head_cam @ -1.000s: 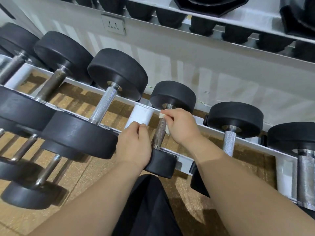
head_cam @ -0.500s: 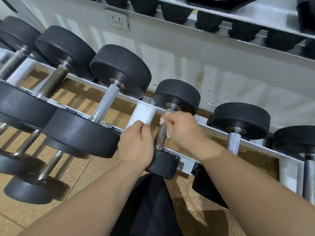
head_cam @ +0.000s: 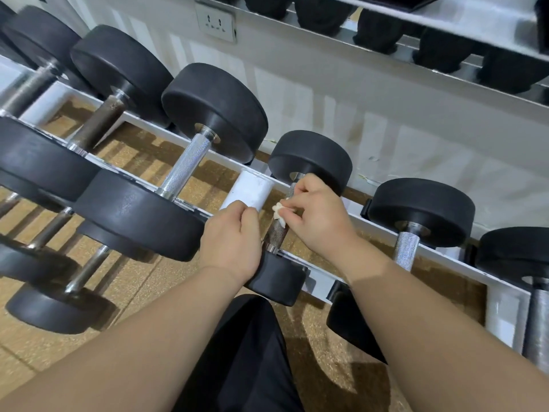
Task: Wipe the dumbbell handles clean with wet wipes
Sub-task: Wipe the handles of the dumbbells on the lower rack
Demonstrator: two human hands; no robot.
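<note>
A small black dumbbell lies on the white rack in the middle of the view. Its dark knurled handle runs toward me. My right hand wraps round the upper part of that handle and pinches a crumpled white wet wipe against it. My left hand sits just left of the handle, over the dumbbell's near head, fingers curled against the white rack tube. What those fingers grip is hidden.
Larger black dumbbells line the white rack to the left, smaller ones to the right. More dumbbells sit on a lower tier at left and an upper shelf. A wall socket is behind. Cork-coloured floor below.
My right hand has slid with the wipe along the handle, slightly back toward me from the far head. The left hand has stayed in place. The camera has shifted a little.
</note>
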